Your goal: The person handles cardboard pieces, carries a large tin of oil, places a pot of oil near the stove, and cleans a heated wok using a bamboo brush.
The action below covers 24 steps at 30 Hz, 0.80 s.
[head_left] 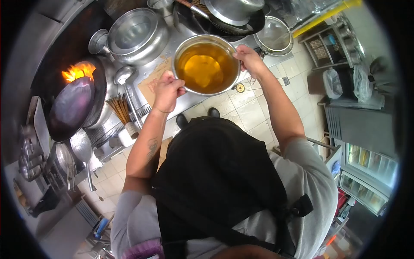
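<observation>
A round steel pot [202, 37] of clear amber liquid [205, 69], which looks like oil or broth, is held level in front of my body. My left hand [167, 91] grips its near left side, thumb at the rim and fingers closed. On the far right side, my right hand [250, 60] is closed around the edge or a handle there; the exact grip is partly hidden. A small round gold-coloured piece [239, 88] shows just below the pot's right side. Behind the pot runs the steel counter [144, 77], with a piece of brown cardboard [148, 88] on it.
Flames [79, 72] rise at a tilted dark wok [73, 105] on the left. Nearby are a ladle [124, 74], a bamboo brush [117, 105] and a perforated skimmer [80, 144]. A lidded pot [133, 36] and a strainer [274, 36] stand behind. Tiled floor [258, 112] lies below.
</observation>
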{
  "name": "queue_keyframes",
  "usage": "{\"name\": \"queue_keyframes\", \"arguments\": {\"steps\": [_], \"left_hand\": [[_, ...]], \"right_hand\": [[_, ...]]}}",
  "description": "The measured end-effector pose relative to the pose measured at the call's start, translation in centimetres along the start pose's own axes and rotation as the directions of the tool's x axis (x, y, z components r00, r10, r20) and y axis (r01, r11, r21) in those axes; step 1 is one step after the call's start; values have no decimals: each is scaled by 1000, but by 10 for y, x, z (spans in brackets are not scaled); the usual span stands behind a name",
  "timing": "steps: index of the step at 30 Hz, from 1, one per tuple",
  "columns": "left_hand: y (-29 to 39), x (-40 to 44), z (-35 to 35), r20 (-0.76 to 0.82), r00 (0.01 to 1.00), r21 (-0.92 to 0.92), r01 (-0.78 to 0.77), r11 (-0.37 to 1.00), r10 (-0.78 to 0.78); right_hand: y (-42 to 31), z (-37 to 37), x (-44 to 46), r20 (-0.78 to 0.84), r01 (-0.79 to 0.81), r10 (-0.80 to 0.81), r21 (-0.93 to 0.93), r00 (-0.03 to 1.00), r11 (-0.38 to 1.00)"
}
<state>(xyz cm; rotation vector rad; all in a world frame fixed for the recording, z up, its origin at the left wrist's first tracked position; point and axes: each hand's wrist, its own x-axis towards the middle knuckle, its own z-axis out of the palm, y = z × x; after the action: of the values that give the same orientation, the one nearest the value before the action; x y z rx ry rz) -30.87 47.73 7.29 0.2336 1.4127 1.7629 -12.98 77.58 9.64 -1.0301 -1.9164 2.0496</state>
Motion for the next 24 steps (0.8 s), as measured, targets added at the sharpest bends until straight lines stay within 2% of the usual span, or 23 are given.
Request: {"name": "queue_keyframes", "arguments": {"steps": [4,7,9,16,18,20,24], "left_hand": [[-33,12,46,78,996,-18,42,999,-41],[-54,19,72,114,992,21,52,998,-54],[-59,17,90,109,992,29,59,998,-62],[-70,28,106,142,986,101,72,992,-86],[-66,22,109,161,981,103,94,990,-110],[-66,21,109,177,973,116,127,985,-146],[-66,17,106,198,968,135,126,983,-151]], "right_hand": [[20,-54,-14,-95,-16,13,-36,995,999],[39,-86,-22,-104,33,-30,36,994,999],[52,-103,-18,-164,17,-21,-26,986,1000],[60,-123,-26,-198,-16,23,38,980,999],[56,-131,-26,-206,-28,24,-15,978,1000],[49,-136,-25,-105,-52,40,-111,994,992],[36,-138,-26,-69,-86,76,-159,995,984]]}}
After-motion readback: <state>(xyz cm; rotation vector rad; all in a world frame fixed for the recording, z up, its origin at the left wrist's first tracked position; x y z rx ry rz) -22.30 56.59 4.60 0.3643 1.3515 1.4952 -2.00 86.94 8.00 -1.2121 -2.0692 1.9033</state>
